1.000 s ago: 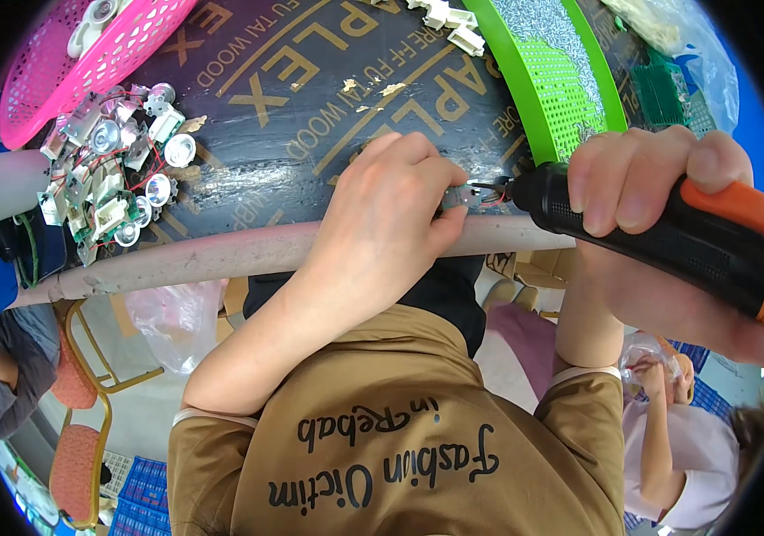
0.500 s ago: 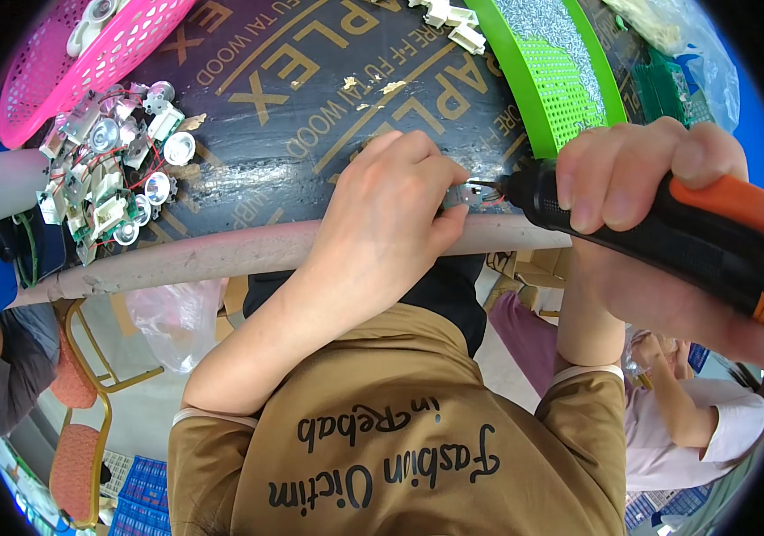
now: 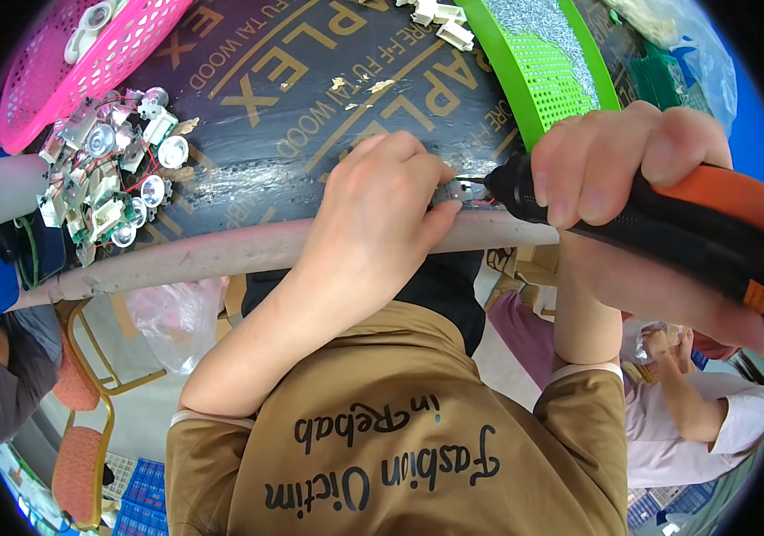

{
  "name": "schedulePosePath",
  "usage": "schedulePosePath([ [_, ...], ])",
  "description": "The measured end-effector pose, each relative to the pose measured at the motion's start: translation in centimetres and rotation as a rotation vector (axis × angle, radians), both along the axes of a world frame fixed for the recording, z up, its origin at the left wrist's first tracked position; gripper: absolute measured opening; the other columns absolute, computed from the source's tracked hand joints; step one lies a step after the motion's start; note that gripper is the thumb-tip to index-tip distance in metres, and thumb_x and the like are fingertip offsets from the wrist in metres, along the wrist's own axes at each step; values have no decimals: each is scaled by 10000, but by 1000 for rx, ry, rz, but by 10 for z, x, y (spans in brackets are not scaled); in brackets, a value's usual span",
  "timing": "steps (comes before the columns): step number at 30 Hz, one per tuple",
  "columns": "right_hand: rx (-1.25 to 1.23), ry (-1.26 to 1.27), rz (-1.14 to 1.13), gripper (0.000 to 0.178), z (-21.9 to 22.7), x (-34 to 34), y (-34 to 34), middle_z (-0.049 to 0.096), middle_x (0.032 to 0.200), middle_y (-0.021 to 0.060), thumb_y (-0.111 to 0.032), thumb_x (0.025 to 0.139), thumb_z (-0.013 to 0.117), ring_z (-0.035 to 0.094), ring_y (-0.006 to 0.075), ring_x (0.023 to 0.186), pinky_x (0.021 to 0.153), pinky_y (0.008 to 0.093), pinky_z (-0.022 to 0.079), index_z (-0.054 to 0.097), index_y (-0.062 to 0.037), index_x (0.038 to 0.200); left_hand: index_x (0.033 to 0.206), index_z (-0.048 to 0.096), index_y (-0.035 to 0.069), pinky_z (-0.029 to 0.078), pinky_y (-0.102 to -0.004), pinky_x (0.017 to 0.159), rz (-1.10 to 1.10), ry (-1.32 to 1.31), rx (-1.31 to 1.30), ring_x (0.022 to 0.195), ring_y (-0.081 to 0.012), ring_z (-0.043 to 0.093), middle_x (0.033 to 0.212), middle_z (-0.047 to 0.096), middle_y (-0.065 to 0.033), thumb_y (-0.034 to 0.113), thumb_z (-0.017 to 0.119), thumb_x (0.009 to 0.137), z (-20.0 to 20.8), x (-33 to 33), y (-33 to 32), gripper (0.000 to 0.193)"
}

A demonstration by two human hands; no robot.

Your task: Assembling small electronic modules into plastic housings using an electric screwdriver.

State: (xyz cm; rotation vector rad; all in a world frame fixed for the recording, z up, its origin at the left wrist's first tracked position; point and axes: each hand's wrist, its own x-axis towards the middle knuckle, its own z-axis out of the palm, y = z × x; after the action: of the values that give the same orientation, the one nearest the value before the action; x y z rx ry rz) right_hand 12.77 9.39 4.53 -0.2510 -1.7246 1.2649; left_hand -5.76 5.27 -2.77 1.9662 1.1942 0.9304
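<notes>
My left hand (image 3: 377,205) lies near the table's front edge, its thumb and fingers pinching a small pale part (image 3: 462,190) with thin red wire beside it. An electric screwdriver (image 3: 677,228), black with an orange section, is wrapped in my right hand (image 3: 619,183). It is held nearly level, and its thin bit points left to the small part. Whether the bit touches a screw there is too small to tell. My fingers hide much of the part.
At the left, a pile of small wired lamp assemblies (image 3: 109,170) lies below a pink perforated basket (image 3: 38,85). A green perforated tray (image 3: 554,85) of small metal screws stands beyond my right hand, with white parts (image 3: 453,34) beside it. Another person (image 3: 690,420) sits at lower right.
The screwdriver and my right hand have shifted left, bringing the bit further over the small part. My left hand has moved slightly left too, still pinching it.
</notes>
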Motion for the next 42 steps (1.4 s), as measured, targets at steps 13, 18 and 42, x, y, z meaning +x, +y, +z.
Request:
schedulePosePath([
  [13, 8, 48, -249, 1049, 32, 72, 16, 533, 829, 67, -925, 620, 515, 468, 184, 715, 701, 342, 343, 575, -47, 1190, 874, 669, -4, 489, -414, 741, -34, -33, -25, 844, -314, 588, 849, 596, -113, 78, 733, 742, 2, -1, -1, 168],
  [18, -65, 269, -499, 1065, -1, 106, 48, 600, 763, 128, -963, 674, 359, 538, 233, 674, 694, 376, 436, 610, -6, 1068, 887, 665, 7, 493, -390, 708, -26, -9, -33, 829, -287, 591, 855, 597, -98, 70, 740, 742, 1, 1, -1, 175],
  [42, -76, 292, -596, 1051, -20, 106, 61, 588, 675, 109, -981, 662, 312, 539, 223, 598, 636, 369, 453, 624, -24, 964, 880, 663, 15, 495, -380, 696, -15, -9, -39, 804, -273, 584, 847, 587, -90, 70, 746, 740, 3, 1, -2, 173],
])
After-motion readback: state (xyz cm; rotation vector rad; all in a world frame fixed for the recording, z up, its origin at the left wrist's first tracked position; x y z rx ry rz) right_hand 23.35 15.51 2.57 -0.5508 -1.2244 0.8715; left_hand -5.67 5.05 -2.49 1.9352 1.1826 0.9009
